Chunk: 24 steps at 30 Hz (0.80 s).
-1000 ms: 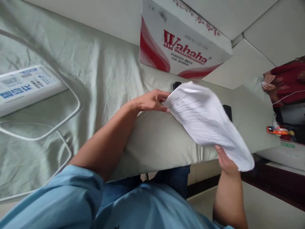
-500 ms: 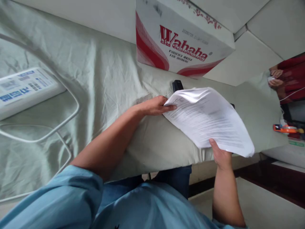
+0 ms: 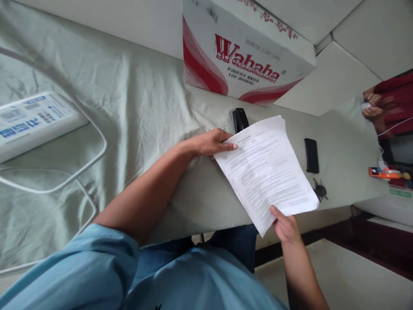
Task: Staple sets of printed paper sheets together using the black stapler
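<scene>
1. On the pale green cloth-covered table [image 3: 135, 112], a printed sheet of paper [image 3: 266, 165] lies near centre.
2. Left hand [image 3: 211, 143] pinches its ten o'clock corner, fingers closed on the edge.
3. Right hand [image 3: 285, 226] grips the six o'clock corner, thumb on top.
4. At twelve o'clock sits what looks like a black stapler [image 3: 240, 120]; a phone [image 3: 311, 155] and keys [image 3: 320, 190] lie at three o'clock.

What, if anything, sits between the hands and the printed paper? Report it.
Nothing visible does. The left hand already pinches the printed paper at its top corner, and the right hand holds its lower edge. The stapler lies beyond the sheet.
</scene>
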{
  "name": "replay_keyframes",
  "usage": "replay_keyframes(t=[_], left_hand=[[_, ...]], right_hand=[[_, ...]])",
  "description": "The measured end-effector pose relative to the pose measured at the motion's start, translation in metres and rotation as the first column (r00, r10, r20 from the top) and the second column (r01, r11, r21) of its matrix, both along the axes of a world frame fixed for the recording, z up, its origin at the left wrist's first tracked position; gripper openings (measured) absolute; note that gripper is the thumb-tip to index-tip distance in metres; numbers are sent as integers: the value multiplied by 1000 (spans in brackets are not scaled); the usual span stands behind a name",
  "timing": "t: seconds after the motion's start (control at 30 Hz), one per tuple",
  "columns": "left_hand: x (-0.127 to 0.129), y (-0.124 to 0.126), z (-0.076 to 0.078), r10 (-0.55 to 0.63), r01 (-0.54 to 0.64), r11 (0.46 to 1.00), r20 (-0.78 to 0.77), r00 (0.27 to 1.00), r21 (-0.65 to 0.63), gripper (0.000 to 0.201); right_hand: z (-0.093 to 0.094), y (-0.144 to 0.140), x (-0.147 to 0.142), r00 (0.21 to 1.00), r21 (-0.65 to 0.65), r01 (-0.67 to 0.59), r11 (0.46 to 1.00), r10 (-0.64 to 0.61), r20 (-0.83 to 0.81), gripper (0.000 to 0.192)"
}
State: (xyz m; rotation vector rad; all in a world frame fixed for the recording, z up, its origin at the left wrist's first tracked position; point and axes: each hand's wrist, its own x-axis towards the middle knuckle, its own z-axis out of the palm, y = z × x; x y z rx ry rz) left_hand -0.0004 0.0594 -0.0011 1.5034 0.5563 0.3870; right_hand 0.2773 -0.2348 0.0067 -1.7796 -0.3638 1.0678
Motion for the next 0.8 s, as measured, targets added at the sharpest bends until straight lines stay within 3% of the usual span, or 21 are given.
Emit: replay_keyframes(t=[0.17,0.3,0.47,0.57,0.7,0.8], left_hand=[[0,1,0,-18,20,998,-42,999,54,32],[2,-1,4,-31,38,996,-88,996,82,31],[6,-3,8,79,-68,996,-199,977,61,21],[8,-3,5,67,-27,985,-233,970,169,26],[10,-3,0,62,25,928,-219,974,372,31],[11,-4,-1,75,12,924,-212,974,381,32]], right_hand=[[-4,-10,-9,999,14,29,999,-29,-21,69],[-2,-12,-15,996,-4,64,998,-64,-54,78],[-4,-18,-25,979,-66,140,988,-148,-141,88],[-8,-23,-30,978,-44,148,988,-153,-143,89],[-10,-28,-35,985,-29,125,992,-127,-116,88],[-9,-31,-37,982,-49,128,991,-134,-131,85]])
